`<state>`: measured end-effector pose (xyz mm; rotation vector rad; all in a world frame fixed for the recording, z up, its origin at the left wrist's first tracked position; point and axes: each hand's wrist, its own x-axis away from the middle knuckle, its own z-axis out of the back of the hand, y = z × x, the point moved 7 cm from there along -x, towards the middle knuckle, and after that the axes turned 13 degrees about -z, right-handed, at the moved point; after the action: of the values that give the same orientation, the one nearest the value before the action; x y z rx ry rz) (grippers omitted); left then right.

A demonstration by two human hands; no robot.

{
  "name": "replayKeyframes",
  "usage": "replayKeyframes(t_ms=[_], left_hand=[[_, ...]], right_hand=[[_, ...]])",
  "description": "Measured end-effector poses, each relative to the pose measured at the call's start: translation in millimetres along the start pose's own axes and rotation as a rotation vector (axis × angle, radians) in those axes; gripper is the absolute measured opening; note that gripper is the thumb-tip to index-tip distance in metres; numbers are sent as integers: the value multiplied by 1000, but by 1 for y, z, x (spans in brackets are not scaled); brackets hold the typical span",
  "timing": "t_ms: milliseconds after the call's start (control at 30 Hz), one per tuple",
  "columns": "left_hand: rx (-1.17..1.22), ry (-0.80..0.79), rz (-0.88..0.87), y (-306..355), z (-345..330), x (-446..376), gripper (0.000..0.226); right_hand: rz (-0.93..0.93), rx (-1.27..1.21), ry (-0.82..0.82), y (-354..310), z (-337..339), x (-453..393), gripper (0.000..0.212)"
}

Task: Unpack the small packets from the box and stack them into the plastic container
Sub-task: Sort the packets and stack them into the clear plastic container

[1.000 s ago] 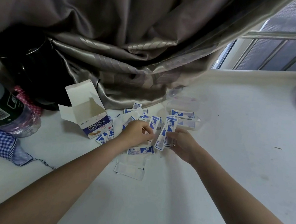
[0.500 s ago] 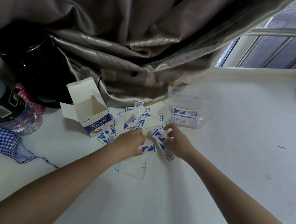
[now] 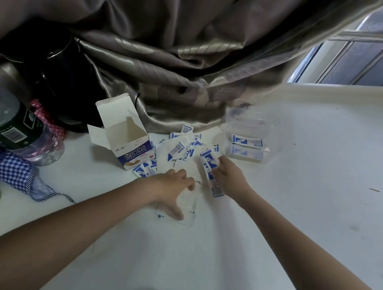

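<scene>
A smooth white counter (image 3: pixel 305 160) is filling the lower part of the view and catching soft daylight. A heavy grey-brown satin curtain (image 3: pixel 162 43) is hanging over its far edge and bunching in folds on it. At the upper right, a window with pale metal bars (image 3: pixel 380 53) is letting in dim bluish light.

1. Bare table (image 3: pixel 311 209) lies open across the right and bottom of the frame.
2. Curtain (image 3: pixel 172 57) walls off the top.
3. Bottle (image 3: pixel 5 125), checked cloth (image 3: pixel 7 167) and open box (image 3: pixel 125 141) crowd the left.
</scene>
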<state>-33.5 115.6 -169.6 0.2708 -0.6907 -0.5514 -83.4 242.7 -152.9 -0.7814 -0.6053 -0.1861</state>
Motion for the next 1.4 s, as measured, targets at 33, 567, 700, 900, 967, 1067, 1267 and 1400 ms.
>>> replayKeyframes(t_ms=[33,567,700,900,967,1067,1267,1400], left_hand=[[-70,-20,-9,-1,-6,4,73],[291,510,142,-2,28,-8,38],[560,488,171,-5,24,-13,31],[880,681,216,-15,27,-5,11],[908,847,319,-27,29,1,10],[919,941,427,-29,31,3,21],[789,649,144,15,24,-14,38],[282,317,91,17,7,-1,30]], right_hand=[[22,71,8,-2,-2,0,3],[-154,-514,-76,33,15,-3,38],[-291,-674,-153,43,10,-4,11],[-493,-1128,-246,56,3,-3,19],[-510,-1210,-278,54,2,0,18],[-470,-1155,-425,33,-7,12,19],[-312,-795,-215,4,-13,11,19],[-123,-206,109,7,10,3,20]])
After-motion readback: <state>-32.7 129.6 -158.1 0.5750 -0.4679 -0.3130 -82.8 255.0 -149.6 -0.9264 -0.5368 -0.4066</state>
